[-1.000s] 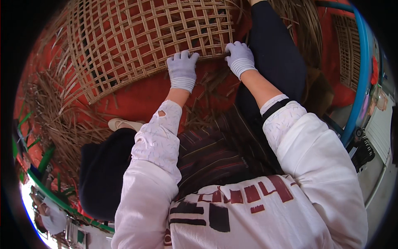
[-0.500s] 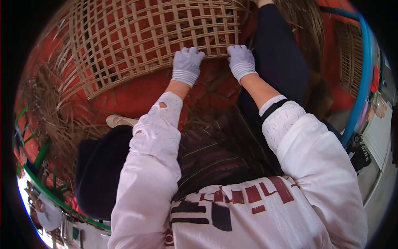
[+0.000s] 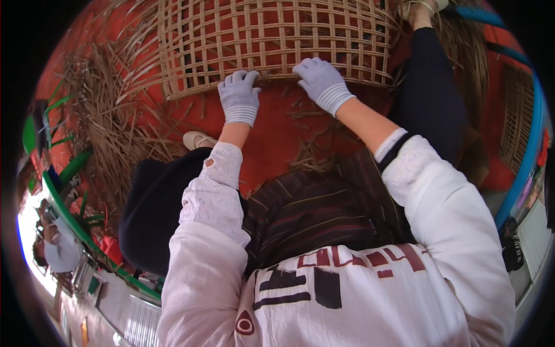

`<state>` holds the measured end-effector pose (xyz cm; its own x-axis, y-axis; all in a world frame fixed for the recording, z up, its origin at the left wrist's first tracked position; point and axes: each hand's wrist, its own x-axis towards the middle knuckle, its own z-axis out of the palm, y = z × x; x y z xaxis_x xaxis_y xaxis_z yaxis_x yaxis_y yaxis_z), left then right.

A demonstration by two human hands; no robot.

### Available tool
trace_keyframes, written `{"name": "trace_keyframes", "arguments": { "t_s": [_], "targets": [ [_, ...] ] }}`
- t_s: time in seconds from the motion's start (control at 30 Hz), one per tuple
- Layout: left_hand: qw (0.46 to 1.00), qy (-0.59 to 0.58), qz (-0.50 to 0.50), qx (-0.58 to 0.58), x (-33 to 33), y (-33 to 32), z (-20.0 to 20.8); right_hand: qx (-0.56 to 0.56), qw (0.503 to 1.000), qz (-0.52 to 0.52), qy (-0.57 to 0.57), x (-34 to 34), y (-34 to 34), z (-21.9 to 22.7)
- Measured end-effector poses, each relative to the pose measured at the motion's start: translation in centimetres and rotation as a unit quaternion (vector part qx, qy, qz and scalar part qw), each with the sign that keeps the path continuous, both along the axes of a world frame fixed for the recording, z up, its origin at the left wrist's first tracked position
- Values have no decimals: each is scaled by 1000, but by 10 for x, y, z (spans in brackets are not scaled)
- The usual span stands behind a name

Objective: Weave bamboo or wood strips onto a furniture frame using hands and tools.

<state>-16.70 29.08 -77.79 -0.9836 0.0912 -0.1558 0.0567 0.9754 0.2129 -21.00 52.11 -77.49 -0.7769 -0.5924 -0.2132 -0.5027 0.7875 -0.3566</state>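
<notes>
A brown open-weave rattan panel (image 3: 267, 47) spreads out in front of me, its near edge curving toward my body. Both of my hands wear pale grey knit gloves with striped cuffs. My left hand (image 3: 239, 97) is at this near edge, left of its middle, with curled fingers closed on the rim. Farther right along the same edge, my right hand (image 3: 325, 85) bends its fingers over the rim strands. The undersides of the fingers are hidden. Loose strand ends stick out at the panel's left side.
A heap of dry brown strips (image 3: 110, 130) lies on the red floor covering (image 3: 263, 139) to the left. Blue tubing (image 3: 529, 144) curves along the right, beside another woven panel (image 3: 516, 118). A green rim (image 3: 87, 237) bends around the lower left; a person (image 3: 60, 248) is beyond it.
The view has shifted, putting the panel farther right in the picture. My right hand has gone from the panel's right corner leftward along the near edge. My left hand is also farther left along it.
</notes>
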Motion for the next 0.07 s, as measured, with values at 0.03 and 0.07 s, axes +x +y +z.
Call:
{"name": "trace_keyframes", "arguments": {
  "t_s": [0.03, 0.07],
  "targets": [
    [1000, 8, -9, 3, -1, -5, -3, 22, 1000, 16, -5, 1, -13, -4],
    [1000, -13, -13, 1, 0, -8, -8, 29, 999, 24, -18, 3, -22, -8]
  ]
}}
